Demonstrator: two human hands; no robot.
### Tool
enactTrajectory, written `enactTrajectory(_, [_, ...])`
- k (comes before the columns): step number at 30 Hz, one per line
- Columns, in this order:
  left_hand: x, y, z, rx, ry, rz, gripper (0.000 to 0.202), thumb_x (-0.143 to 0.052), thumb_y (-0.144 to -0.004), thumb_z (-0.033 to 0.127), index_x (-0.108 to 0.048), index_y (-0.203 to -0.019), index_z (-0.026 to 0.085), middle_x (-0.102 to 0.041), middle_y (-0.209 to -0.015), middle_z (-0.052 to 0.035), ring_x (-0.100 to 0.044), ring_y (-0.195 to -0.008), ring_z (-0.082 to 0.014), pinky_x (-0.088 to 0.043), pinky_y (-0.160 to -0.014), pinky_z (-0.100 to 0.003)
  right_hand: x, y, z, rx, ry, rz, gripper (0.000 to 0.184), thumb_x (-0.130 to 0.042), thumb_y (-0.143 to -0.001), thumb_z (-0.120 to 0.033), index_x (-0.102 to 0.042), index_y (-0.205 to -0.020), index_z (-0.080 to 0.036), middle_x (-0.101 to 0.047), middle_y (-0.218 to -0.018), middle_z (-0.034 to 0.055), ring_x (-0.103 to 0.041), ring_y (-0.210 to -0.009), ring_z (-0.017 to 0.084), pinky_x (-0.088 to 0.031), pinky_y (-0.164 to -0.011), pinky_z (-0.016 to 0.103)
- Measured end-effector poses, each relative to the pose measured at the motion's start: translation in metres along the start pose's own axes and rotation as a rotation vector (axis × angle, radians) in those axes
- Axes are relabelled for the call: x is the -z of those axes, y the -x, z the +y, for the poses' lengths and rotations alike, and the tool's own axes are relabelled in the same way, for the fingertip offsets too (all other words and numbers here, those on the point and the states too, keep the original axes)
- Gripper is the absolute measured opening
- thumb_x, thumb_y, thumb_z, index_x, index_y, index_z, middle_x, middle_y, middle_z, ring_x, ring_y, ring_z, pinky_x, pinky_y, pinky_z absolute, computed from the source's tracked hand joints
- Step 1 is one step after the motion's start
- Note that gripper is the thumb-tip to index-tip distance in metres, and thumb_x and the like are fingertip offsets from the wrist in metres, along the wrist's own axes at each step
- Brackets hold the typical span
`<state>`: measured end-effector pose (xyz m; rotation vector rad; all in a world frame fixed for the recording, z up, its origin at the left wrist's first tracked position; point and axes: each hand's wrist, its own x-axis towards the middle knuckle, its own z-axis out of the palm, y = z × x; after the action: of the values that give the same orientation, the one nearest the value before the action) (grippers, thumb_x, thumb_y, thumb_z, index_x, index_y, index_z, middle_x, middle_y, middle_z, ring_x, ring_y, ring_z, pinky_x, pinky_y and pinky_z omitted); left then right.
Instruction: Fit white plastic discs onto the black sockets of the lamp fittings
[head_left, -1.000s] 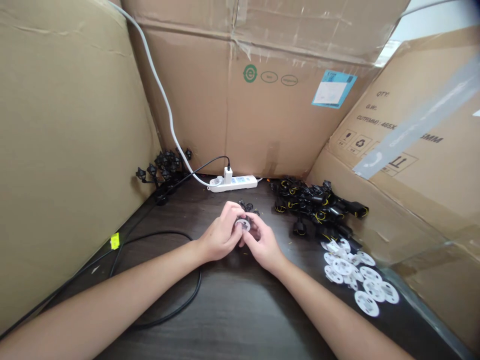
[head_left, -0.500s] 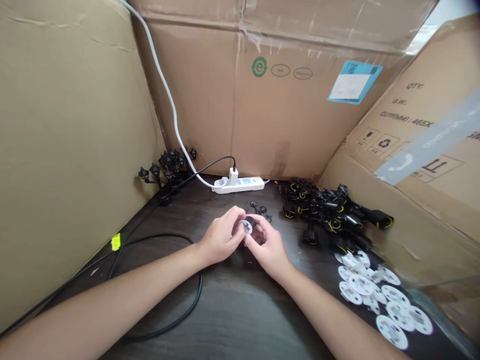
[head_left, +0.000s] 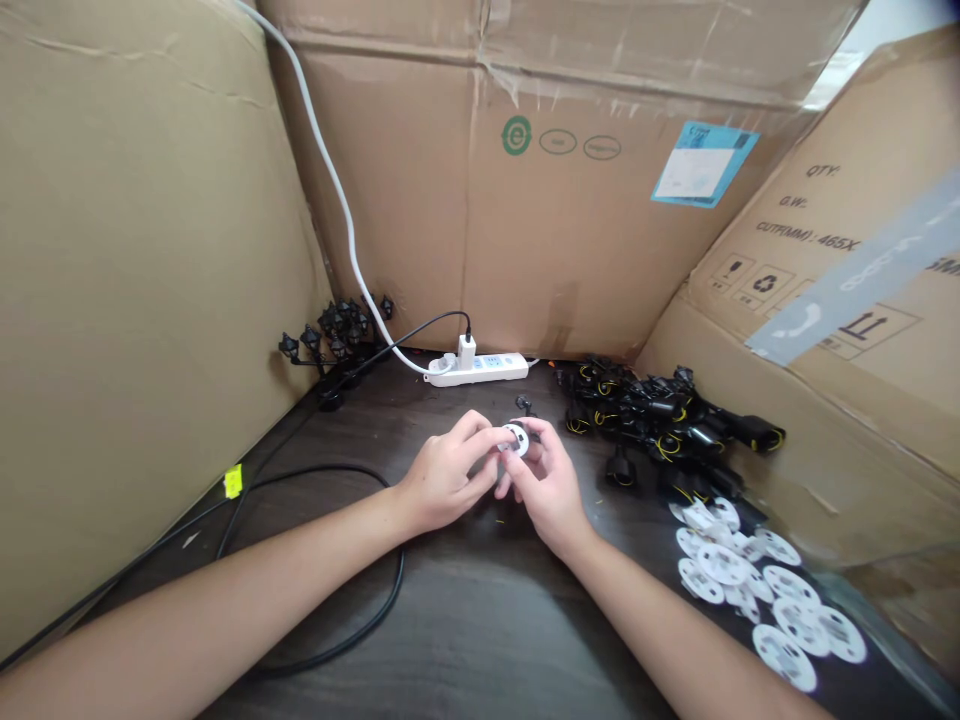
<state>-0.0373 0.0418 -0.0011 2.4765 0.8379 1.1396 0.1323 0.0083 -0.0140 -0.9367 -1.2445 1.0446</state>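
Note:
My right hand (head_left: 551,485) is closed around the dark base of a small black model lamp post (head_left: 523,404). Its lantern end pokes out beyond my fingers, and the rest is largely hidden. A round white disc (head_left: 520,437) with cut-outs sits at the near end of the base, facing me. From the left, the fingers of my left hand (head_left: 450,475) close on this disc, the index fingertip lying on its face. Whether the disc is fully seated in the base, I cannot tell.
At right lie a heap of black lamp posts (head_left: 667,410) with yellow wires and several loose white discs (head_left: 799,625). More black lamps (head_left: 334,335) stand at back left. A white power strip (head_left: 487,369), a black cable (head_left: 400,590) and cardboard walls (head_left: 570,230) surround the dark tabletop.
The disc and lamp post have shifted slightly right and away from me, and less of the lantern end shows. My left index finger now reaches onto the disc's face.

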Motion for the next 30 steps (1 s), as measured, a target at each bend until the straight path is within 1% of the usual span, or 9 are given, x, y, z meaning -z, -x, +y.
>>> enactTrajectory(2, [0.0, 0.0, 0.0, 0.007, 0.012, 0.009, 0.028, -0.053, -0.096, 0.022, -0.061, -0.124, 0.025, -0.06, -0.106, -0.0021, -0.06, -0.072, -0.0092, -0.048, -0.066, -0.021, -0.001, 0.002, 0.001, 0.015, -0.018, 0.011, 0.043, -0.074, -0.086, -0.043, -0.047, -0.113, -0.024, -0.066, -0.081, -0.0024, -0.062, -0.048, 0.011, -0.049, -0.042, 0.022])
enactTrajectory(5, [-0.002, 0.001, -0.001, 0.033, 0.07, 0.02, 0.027, -0.056, -0.096, 0.022, -0.061, -0.123, 0.024, -0.06, -0.105, -0.0021, -0.056, -0.067, -0.0077, -0.047, -0.064, -0.02, -0.001, 0.004, 0.002, 0.037, -0.016, 0.035, 0.045, -0.074, -0.086, -0.041, -0.043, -0.115, -0.025, -0.065, -0.082, -0.0033, -0.063, -0.051, 0.012, -0.049, -0.044, 0.022])
enactTrajectory(9, [-0.006, 0.002, -0.004, 0.021, 0.172, 0.025, 0.024, -0.059, -0.096, 0.023, -0.063, -0.119, 0.022, -0.059, -0.104, -0.0031, -0.052, -0.064, -0.0071, -0.046, -0.062, -0.021, -0.001, 0.006, 0.0, 0.052, 0.008, 0.046, 0.046, -0.074, -0.085, -0.039, -0.042, -0.115, -0.027, -0.063, -0.084, -0.0035, -0.065, -0.055, 0.013, -0.05, -0.047, 0.023])
enactTrajectory(11, [-0.007, 0.002, -0.004, 0.013, 0.201, 0.028, 0.021, -0.059, -0.096, 0.024, -0.063, -0.117, 0.021, -0.058, -0.104, -0.0039, -0.051, -0.065, -0.0075, -0.046, -0.061, -0.021, -0.001, 0.006, -0.002, 0.06, 0.016, 0.027, 0.042, -0.071, -0.086, -0.04, -0.044, -0.116, -0.026, -0.062, -0.083, -0.0033, -0.063, -0.055, 0.013, -0.05, -0.048, 0.024])
enactTrajectory(15, [-0.008, 0.002, -0.002, 0.012, 0.241, 0.045, 0.018, -0.06, -0.097, 0.025, -0.064, -0.114, 0.02, -0.057, -0.102, -0.0044, -0.048, -0.064, -0.0077, -0.044, -0.058, -0.021, 0.0, 0.005, -0.007, 0.076, 0.042, -0.016, 0.033, -0.058, -0.094, -0.044, -0.053, -0.119, -0.024, -0.056, -0.072, -0.0042, -0.052, -0.049, 0.012, -0.045, -0.047, 0.025])
enactTrajectory(18, [-0.008, 0.001, 0.001, 0.022, 0.286, 0.048, 0.019, -0.059, -0.097, 0.026, -0.064, -0.114, 0.02, -0.057, -0.102, -0.0046, -0.047, -0.063, -0.0076, -0.044, -0.057, -0.021, -0.001, 0.005, -0.008, 0.084, 0.058, -0.013, 0.031, -0.055, -0.096, -0.046, -0.054, -0.119, -0.024, -0.054, -0.069, -0.0046, -0.048, -0.048, 0.012, -0.042, -0.047, 0.026])
enactTrajectory(22, [-0.01, 0.0, 0.005, 0.103, 0.396, 0.075, 0.019, -0.058, -0.097, 0.026, -0.065, -0.112, 0.019, -0.055, -0.103, -0.0052, -0.05, -0.066, -0.0079, -0.047, -0.058, -0.021, -0.001, 0.007, -0.005, 0.08, 0.069, -0.015, 0.03, -0.055, -0.097, -0.047, -0.05, -0.119, -0.026, -0.055, -0.073, -0.0043, -0.048, -0.049, 0.012, -0.043, -0.048, 0.026])
enactTrajectory(25, [-0.011, -0.003, 0.005, 0.195, 0.517, 0.091, 0.019, -0.062, -0.094, 0.029, -0.068, -0.108, 0.017, -0.053, -0.104, -0.0052, -0.051, -0.068, -0.0078, -0.048, -0.059, -0.021, -0.002, 0.008, -0.003, 0.08, 0.082, -0.003, 0.033, -0.061, -0.096, -0.045, -0.047, -0.12, -0.027, -0.057, -0.082, -0.0025, -0.05, -0.052, 0.011, -0.045, -0.049, 0.025])
enactTrajectory(30, [-0.013, -0.007, 0.001, 0.396, 0.81, 0.081, 0.03, -0.066, -0.091, 0.043, -0.07, -0.105, 0.016, -0.051, -0.102, -0.0031, -0.047, -0.057, -0.0038, -0.041, -0.044, -0.018, -0.004, 0.006, -0.002, 0.053, 0.135, 0.018, 0.038, -0.066, -0.093, -0.039, -0.046, -0.123, -0.028, -0.058, -0.085, -0.0013, -0.053, -0.055, 0.012, -0.048, -0.05, 0.025])
